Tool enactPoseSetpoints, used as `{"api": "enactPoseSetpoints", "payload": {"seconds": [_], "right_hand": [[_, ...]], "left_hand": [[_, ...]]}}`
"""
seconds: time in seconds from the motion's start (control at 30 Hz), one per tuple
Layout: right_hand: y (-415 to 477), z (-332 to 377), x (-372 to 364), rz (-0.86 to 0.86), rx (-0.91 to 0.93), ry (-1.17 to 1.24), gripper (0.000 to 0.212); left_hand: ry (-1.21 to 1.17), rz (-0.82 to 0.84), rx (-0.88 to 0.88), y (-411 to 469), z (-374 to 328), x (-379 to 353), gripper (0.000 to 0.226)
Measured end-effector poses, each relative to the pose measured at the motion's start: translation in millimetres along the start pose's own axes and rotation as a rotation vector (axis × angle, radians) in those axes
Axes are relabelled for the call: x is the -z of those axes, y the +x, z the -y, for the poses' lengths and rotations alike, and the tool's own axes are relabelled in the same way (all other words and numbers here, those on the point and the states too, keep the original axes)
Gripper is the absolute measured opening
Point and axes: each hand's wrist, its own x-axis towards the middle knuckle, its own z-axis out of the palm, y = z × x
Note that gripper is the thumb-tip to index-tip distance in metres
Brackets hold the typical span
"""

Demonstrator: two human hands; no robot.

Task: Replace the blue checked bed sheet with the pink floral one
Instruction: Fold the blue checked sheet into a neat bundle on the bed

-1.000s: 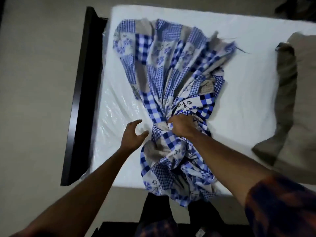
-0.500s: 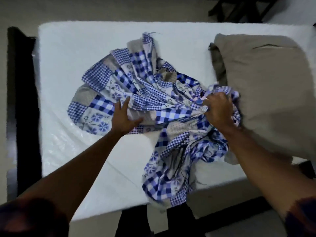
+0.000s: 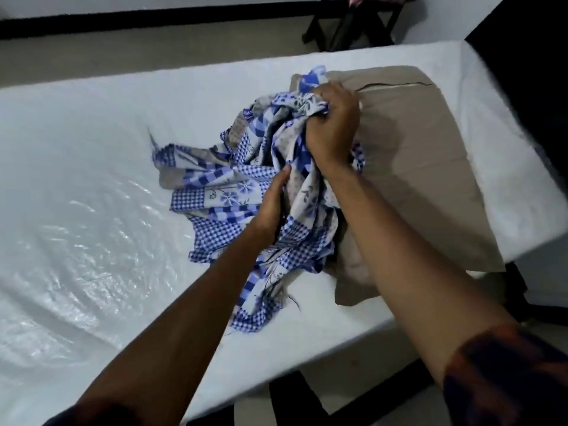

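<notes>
Compared with the earlier frame, the blue checked bed sheet (image 3: 221, 195) is now gathered from a loose spread into a tighter bundle. The left grip (image 3: 272, 204) is no longer laid flat on the cloth but is brought in under the bundle.

The right grip (image 3: 333, 127) is closed round a raised bunch of the sheet, just over the edge of the tan pillow (image 3: 430, 149). The left grip is pushed into the folds below it. Its thumb is laid on the cloth and its fingers are buried, so a hold on the sheet is judged, not plainly seen.

The bundle is lying on the plastic-covered mattress (image 3: 76, 195), touching the pillow, with one tail trailing toward the near edge.

The step in hand is judged to be removal of the old sheet, with the gathering nearly done. For the next move, the trailing tail is to be collected and the whole bundle lifted clear of the bed. The pink floral sheet is not identified in view.
</notes>
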Motion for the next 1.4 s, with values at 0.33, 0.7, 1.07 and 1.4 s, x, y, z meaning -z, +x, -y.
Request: {"api": "enactPoseSetpoints", "payload": {"seconds": [0.33, 0.7, 1.07, 1.4], "right_hand": [[-110.8, -78.0, 61.4, 1.355, -0.361, -0.025, 0.049], [54.1, -255.9, 190.5, 0.555, -0.622, -0.426, 0.104], [-14.6, -421.7, 229.7, 0.641, -1.142, 0.131, 0.112], [3.0, -387.8, 244.3, 0.545, -1.247, 0.168, 0.083]], "left_hand": [[0.852, -0.756, -0.434, -14.1, 29.4, 48.4, 0.013], [0.88, -0.229, -0.099, 82.4, 74.1, -104.8, 0.077], [0.515, -0.287, 0.263, 185.9, 104.5, -129.9, 0.109], [0.647, -0.541, -0.062, 162.6, 117.5, -133.4, 0.083]]}}
